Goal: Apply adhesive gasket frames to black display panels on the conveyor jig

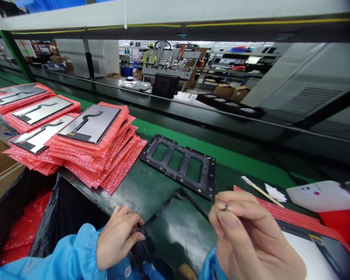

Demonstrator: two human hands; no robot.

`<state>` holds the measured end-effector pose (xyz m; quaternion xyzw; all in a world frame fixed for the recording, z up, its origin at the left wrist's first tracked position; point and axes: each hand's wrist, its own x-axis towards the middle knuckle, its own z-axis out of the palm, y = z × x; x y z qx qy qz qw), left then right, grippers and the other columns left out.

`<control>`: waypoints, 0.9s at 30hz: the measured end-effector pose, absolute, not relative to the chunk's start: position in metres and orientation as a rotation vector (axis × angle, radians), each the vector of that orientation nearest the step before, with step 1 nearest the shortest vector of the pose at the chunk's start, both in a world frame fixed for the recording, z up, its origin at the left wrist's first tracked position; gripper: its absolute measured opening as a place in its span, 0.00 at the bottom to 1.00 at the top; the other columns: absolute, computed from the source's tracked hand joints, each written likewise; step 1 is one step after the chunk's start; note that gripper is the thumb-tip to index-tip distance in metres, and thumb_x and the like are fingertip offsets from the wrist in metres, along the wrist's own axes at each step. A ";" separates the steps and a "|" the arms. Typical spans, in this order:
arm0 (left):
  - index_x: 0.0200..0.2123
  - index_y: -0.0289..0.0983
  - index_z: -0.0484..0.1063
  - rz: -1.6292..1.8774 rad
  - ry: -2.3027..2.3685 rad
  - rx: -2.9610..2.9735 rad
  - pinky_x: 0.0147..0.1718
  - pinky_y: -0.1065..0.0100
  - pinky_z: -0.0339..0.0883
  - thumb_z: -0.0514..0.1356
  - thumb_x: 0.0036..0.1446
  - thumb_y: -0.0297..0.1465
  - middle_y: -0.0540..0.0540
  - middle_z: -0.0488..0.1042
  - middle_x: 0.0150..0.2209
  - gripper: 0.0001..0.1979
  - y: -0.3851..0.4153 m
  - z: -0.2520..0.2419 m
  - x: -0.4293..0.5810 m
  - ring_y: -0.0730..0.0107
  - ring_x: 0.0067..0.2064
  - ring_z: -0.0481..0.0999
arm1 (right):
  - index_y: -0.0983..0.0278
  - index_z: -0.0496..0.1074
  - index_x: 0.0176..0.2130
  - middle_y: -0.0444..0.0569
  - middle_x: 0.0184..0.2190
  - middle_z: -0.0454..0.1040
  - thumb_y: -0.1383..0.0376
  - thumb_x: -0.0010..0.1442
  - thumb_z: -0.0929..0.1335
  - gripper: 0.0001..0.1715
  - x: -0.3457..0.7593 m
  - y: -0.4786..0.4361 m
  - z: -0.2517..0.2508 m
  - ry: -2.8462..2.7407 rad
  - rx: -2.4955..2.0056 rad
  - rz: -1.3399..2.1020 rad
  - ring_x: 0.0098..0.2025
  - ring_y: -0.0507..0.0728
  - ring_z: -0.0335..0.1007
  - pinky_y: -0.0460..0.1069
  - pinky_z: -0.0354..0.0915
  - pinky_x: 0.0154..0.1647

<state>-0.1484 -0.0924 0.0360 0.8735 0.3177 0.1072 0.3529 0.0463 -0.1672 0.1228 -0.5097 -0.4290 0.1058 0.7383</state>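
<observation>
My left hand (119,233), in a blue sleeve, is closed at the near edge of the bench with thumb and fingers on the edge of a thin black frame (163,206). One corner of that frame points away from me over the green bench top. My right hand (247,229) is raised at the right, thumb and forefinger pinched together. A tiny dark bit shows between those fingertips, too small to name. Beyond both hands lies a black fixture plate (177,165) with three rectangular openings and small screws or studs along its rim.
Stacks of display panels (90,122) in pink bubble bags (116,163) stand at the left. Below them is a black-lined bin (43,221) with pink bags. At right lie another panel (306,256), a wooden stick (261,190) and a white bottle (315,196). A shelf beam (175,23) crosses overhead.
</observation>
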 end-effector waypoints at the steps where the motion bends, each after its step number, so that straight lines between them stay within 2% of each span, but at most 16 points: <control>1: 0.41 0.40 0.68 0.281 0.770 2.271 0.41 0.62 0.56 0.57 0.62 0.31 0.49 0.70 0.33 0.04 -0.086 0.040 -0.148 0.64 0.39 0.65 | 0.59 0.71 0.36 0.49 0.38 0.65 0.68 0.61 0.69 0.03 0.049 -0.171 0.122 -0.941 -1.136 0.222 0.40 0.56 0.63 0.50 0.56 0.31; 7: 0.44 0.42 0.72 0.395 0.489 2.511 0.43 0.62 0.54 0.53 0.66 0.35 0.47 0.72 0.39 0.09 -0.020 0.057 -0.097 0.63 0.43 0.65 | 0.59 0.71 0.34 0.49 0.40 0.66 0.65 0.59 0.70 0.03 0.067 -0.175 0.123 -1.002 -1.306 0.191 0.42 0.57 0.64 0.50 0.60 0.34; 14: 0.39 0.47 0.77 0.250 0.127 2.568 0.43 0.63 0.53 0.62 0.59 0.36 0.51 0.73 0.33 0.05 0.019 0.030 -0.016 0.64 0.42 0.67 | 0.61 0.70 0.32 0.47 0.35 0.66 0.60 0.60 0.69 0.08 0.084 -0.144 0.109 -1.174 -1.458 0.309 0.35 0.54 0.64 0.47 0.60 0.30; 18: 0.42 0.44 0.76 0.277 0.110 2.495 0.46 0.63 0.55 0.57 0.63 0.34 0.49 0.75 0.38 0.08 0.028 0.025 -0.025 0.64 0.44 0.68 | 0.62 0.69 0.31 0.47 0.33 0.66 0.59 0.62 0.67 0.11 0.088 -0.133 0.081 -1.221 -1.491 0.439 0.34 0.54 0.64 0.47 0.60 0.30; 22: 0.46 0.39 0.73 0.324 0.121 2.388 0.49 0.65 0.59 0.51 0.66 0.29 0.47 0.75 0.43 0.12 0.030 0.033 -0.052 0.68 0.46 0.70 | 0.62 0.68 0.32 0.47 0.34 0.66 0.60 0.62 0.67 0.09 0.090 -0.130 0.059 -1.151 -1.466 0.444 0.36 0.55 0.63 0.48 0.61 0.32; 27: 0.42 0.39 0.75 0.327 0.111 2.262 0.49 0.65 0.59 0.60 0.60 0.38 0.46 0.75 0.40 0.11 0.016 0.032 -0.070 0.66 0.45 0.70 | 0.62 0.69 0.34 0.47 0.35 0.65 0.62 0.62 0.67 0.06 0.089 -0.129 0.053 -1.051 -1.408 0.311 0.37 0.54 0.63 0.48 0.60 0.33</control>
